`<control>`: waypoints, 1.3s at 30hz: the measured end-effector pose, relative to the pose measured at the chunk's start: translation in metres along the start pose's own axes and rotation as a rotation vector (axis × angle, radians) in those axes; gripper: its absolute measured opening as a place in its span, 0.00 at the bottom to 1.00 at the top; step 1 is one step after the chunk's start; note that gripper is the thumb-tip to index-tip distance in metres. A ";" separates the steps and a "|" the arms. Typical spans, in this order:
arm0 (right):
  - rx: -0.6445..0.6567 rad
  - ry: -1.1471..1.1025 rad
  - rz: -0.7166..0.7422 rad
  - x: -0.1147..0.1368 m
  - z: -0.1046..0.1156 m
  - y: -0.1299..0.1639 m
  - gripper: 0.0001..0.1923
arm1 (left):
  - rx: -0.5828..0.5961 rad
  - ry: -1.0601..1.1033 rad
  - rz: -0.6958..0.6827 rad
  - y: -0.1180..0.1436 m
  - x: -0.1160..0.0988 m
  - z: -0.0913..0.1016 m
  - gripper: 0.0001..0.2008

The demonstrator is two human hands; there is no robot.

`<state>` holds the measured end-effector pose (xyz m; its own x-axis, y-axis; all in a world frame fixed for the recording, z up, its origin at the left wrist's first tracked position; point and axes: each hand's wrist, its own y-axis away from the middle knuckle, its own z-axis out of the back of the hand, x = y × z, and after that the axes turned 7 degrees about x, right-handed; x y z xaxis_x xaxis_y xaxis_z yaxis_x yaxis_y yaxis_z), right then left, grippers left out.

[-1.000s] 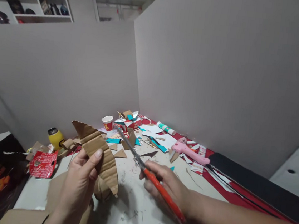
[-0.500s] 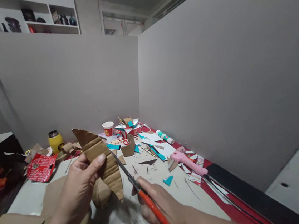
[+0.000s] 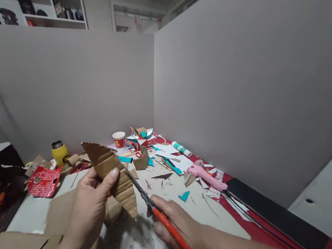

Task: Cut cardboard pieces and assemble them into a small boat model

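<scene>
Head view, scissors (image 3: 156,212) blades at cardboard piece (image 3: 112,169) edge, left hand (image 3: 89,207) pinching

two plain grey partition walls (image 3: 242,89) meet in a corner at centre frame — dim, even light. upper left, a white shelf unit (image 3: 38,8) holds dark objects. top centre, a pale recessed opening (image 3: 136,19) sits under the ceiling.

Your white tabletop (image 3: 152,243) is littered: pink glue gun (image 3: 206,177) at 2 o'clock, red-and-white paper cup (image 3: 118,139) at 12, yellow bottle (image 3: 59,152) at 10, teal card triangle (image 3: 184,196) mid-table.
</scene>
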<state>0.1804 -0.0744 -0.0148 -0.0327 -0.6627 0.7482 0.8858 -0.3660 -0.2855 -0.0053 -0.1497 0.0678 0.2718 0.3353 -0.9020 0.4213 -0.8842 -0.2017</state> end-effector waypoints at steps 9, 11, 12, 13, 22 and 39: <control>-0.015 -0.082 0.043 -0.007 -0.004 0.003 0.24 | 0.043 -0.010 0.037 0.001 0.002 0.001 0.18; -0.009 -0.110 0.038 -0.005 -0.004 0.003 0.23 | 0.040 -0.008 0.049 0.001 0.002 0.001 0.18; -0.008 -0.119 0.036 -0.004 -0.003 0.003 0.23 | 0.037 -0.005 0.056 0.001 0.002 0.001 0.18; -0.009 -0.127 0.034 -0.003 -0.003 0.003 0.22 | 0.035 0.000 0.062 0.001 0.001 0.001 0.19; -0.040 -0.148 0.077 0.006 -0.002 0.001 0.22 | 0.017 0.079 0.046 0.003 -0.007 -0.005 0.20; -0.023 0.000 -0.035 0.008 0.003 0.001 0.18 | 0.086 0.029 0.124 0.008 0.012 -0.007 0.21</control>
<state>0.1822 -0.0777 -0.0074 -0.0639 -0.6490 0.7581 0.8729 -0.4045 -0.2727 0.0078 -0.1506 0.0576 0.3430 0.2296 -0.9109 0.3076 -0.9437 -0.1220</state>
